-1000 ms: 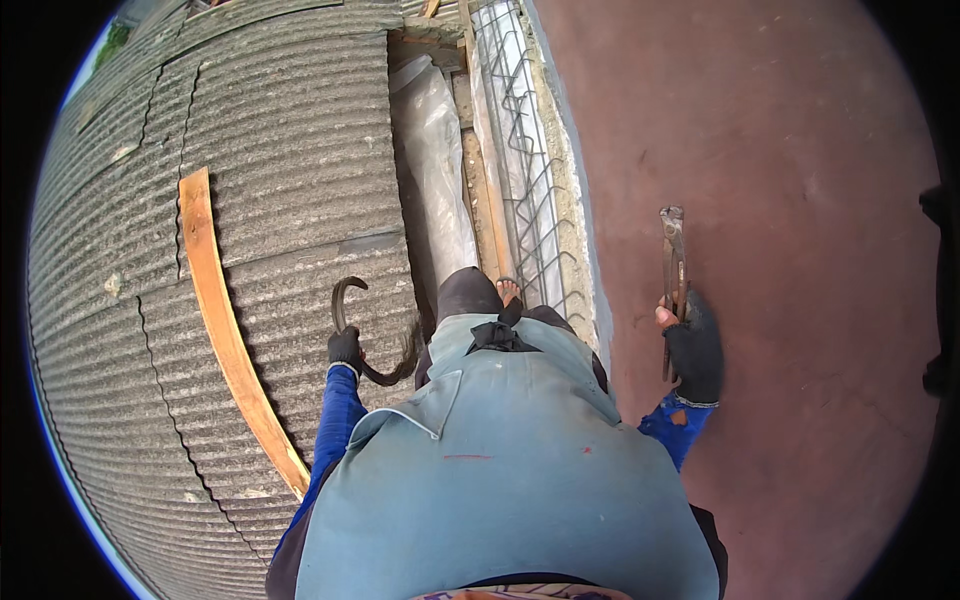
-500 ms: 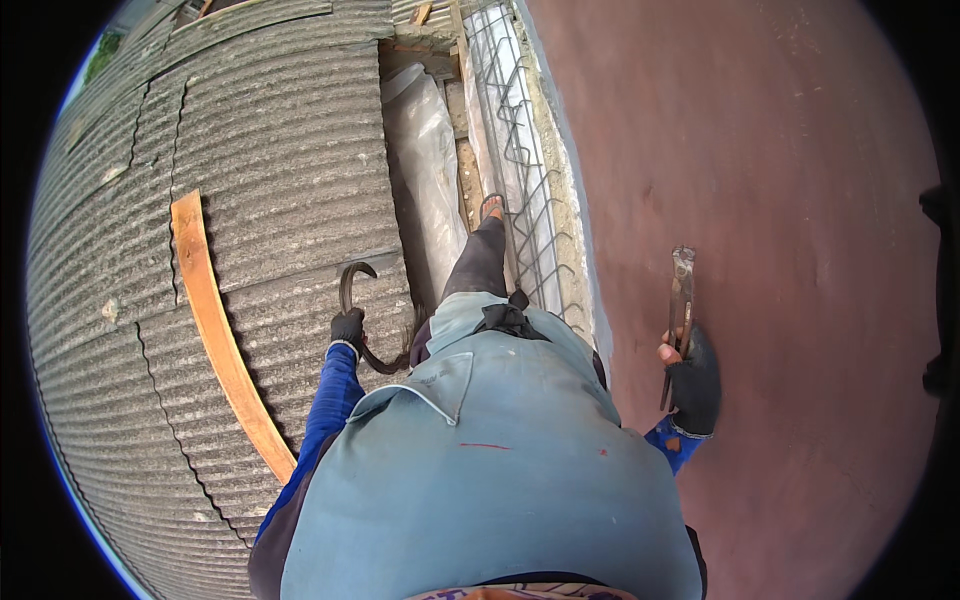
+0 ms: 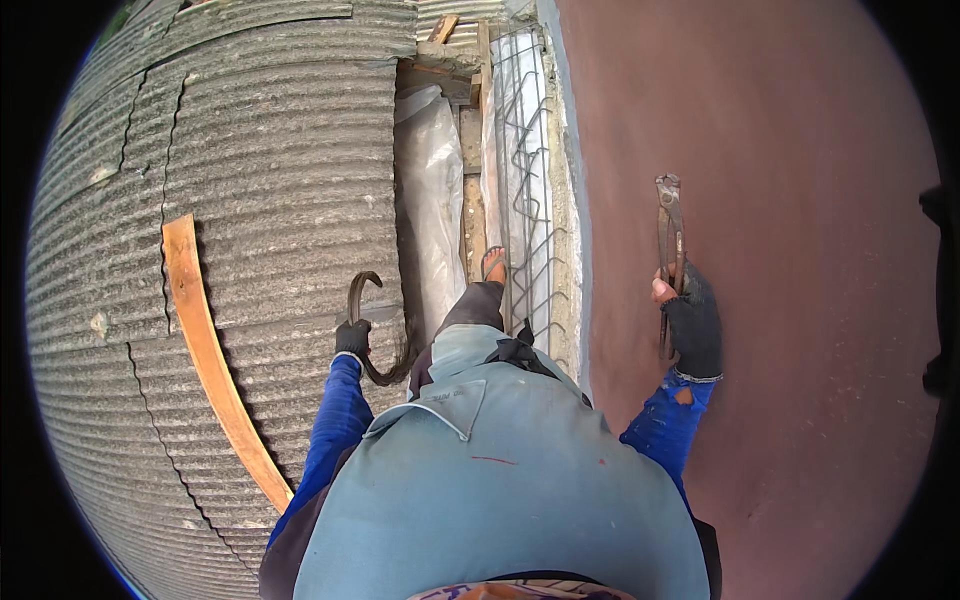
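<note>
My left hand (image 3: 352, 338), in a dark fingerless glove, is closed round a curved bundle of dark thin wire (image 3: 357, 290). One end of the bundle hooks up past the fingers, and the rest bends down toward my waist. To the right, my gloved right hand (image 3: 695, 325) grips a pair of worn end-cutting pincers (image 3: 669, 210) by the handles, jaws pointing away from me. The jaws look closed, and the pincers are in front of the reddish-brown surface, touching none of the steel bars (image 3: 530, 180).
Corrugated grey roof sheets (image 3: 290, 170) spread on the left, with a bent-looking wooden plank (image 3: 205, 340) on them. A gap beside them holds clear plastic sheeting (image 3: 432, 170). My sandalled foot (image 3: 494, 265) stands beside the steel bars. A smooth reddish-brown surface (image 3: 800, 250) fills the right.
My right hand has moved farther forward with the pincers, showing more of its sleeve. The view has shifted, and my foot appears lower in it. Both hands keep their hold.
</note>
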The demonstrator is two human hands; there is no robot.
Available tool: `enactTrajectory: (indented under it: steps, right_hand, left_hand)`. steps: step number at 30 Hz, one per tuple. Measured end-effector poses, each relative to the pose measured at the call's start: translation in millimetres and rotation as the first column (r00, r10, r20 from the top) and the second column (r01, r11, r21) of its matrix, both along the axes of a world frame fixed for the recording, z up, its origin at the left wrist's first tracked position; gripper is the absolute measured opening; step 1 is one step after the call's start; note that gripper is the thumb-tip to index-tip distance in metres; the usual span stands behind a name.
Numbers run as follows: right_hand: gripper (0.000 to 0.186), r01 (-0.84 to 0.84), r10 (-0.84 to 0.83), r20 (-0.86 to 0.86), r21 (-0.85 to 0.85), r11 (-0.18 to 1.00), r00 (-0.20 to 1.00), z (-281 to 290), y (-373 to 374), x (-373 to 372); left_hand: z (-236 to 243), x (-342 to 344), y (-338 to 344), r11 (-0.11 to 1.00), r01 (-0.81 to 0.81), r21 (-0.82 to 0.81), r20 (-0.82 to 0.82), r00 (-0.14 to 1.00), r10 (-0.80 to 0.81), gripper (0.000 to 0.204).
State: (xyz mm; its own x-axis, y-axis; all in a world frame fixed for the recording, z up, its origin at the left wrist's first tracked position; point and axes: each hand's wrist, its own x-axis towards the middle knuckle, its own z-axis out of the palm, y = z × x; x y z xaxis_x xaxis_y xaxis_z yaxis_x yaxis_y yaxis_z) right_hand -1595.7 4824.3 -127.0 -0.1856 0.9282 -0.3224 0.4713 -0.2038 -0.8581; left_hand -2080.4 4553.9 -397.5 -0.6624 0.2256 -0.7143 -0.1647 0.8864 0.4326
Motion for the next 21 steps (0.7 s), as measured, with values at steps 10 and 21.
enactTrajectory:
  steps: [10,21]
  right_hand:
    - [0.024,0.12,-0.122,0.213,0.023,0.993,0.969,-19.3,126.5,-38.5]
    - [0.033,0.176,-0.164,0.205,-0.04,0.984,0.965,-20.9,136.5,-39.8]
  left_hand:
    - [40.1,-42.7,93.4,0.968,-0.239,0.078,0.038,0.971,0.237,0.022]
    - [56.6,-61.5,160.2,0.95,-0.28,0.138,0.026,0.96,0.279,0.023]
